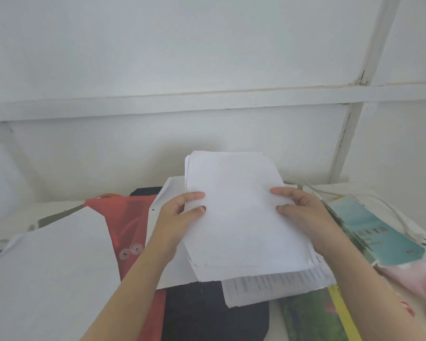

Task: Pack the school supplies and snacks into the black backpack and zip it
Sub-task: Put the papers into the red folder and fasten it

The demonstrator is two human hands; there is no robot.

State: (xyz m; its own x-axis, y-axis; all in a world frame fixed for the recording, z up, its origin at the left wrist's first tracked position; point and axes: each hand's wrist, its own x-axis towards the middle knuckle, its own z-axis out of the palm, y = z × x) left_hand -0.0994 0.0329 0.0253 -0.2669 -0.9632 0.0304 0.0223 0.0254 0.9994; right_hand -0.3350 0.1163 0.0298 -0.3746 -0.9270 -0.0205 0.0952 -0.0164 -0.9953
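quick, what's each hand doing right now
Left hand: closed on the left edge of the stack of white papers.
Right hand: closed on the right edge of the same stack.

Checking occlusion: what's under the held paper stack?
Under the paper stack: printed sheets, a black item, a red folder to its left. Anything else there is covered.
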